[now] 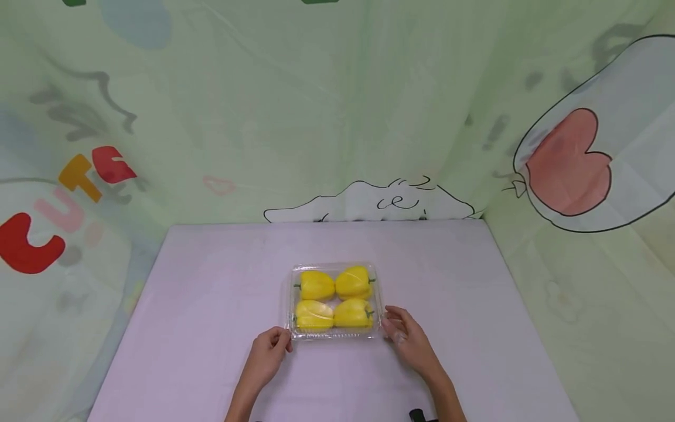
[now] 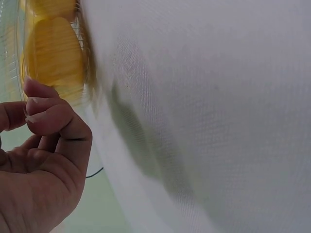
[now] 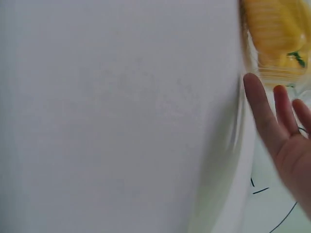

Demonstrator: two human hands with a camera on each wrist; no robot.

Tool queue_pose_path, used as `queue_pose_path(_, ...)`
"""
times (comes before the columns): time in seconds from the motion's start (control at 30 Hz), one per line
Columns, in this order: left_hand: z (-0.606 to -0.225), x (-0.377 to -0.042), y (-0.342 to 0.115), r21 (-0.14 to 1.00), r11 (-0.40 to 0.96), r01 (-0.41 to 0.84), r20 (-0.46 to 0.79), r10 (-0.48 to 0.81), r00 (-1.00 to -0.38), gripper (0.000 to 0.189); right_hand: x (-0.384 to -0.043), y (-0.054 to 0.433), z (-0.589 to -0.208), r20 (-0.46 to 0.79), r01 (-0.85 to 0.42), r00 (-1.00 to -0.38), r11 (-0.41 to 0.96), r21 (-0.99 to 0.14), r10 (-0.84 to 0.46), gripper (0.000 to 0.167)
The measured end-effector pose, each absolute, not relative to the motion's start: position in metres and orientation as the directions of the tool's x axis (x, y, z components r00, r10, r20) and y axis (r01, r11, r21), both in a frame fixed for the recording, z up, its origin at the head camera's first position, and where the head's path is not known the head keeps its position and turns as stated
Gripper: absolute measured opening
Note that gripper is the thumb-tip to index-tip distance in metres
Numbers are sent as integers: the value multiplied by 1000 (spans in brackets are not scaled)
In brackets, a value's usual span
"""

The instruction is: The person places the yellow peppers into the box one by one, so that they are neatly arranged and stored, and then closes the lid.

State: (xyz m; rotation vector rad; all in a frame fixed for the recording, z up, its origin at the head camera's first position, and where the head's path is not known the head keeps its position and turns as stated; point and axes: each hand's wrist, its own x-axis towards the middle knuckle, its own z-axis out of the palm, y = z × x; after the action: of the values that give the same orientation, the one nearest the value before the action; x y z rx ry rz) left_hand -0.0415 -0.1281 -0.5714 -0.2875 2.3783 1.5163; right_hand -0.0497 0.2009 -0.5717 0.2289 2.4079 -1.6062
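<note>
A clear plastic clamshell box lies on the table with its lid down. Inside it are several yellow bell peppers with green stems, set in two rows. At the box's near left corner, my left hand has its fingers curled, and thumb and fingertips pinch the rim; the left wrist view shows this hand beside a pepper seen through the plastic. My right hand is at the near right side, its fingers fairly straight against the box wall. In the right wrist view the fingers are extended and spread.
A pale cloth covers the table. Printed fabric walls rise behind and at both sides. A small black object shows at the bottom edge beside the right forearm.
</note>
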Motion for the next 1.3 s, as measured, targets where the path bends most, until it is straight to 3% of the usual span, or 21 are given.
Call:
queue_pose_path(0.17,-571,-41,-128,845,420,-330,-361,-5,-932,32,-42,203,-568,-357,317,-933,376,-871,-39,34)
queue_pose_path(0.3,-571,-40,-128,850,415,-324,-354,-5,-935,32,-41,203,-569,-368,317,-926,365,-875,-78,32)
queue_pose_path(1.3,-577,-42,-127,854,384,-351,-381,3,-924,26,-44,198,-572,-358,339,-933,373,-864,18,25)
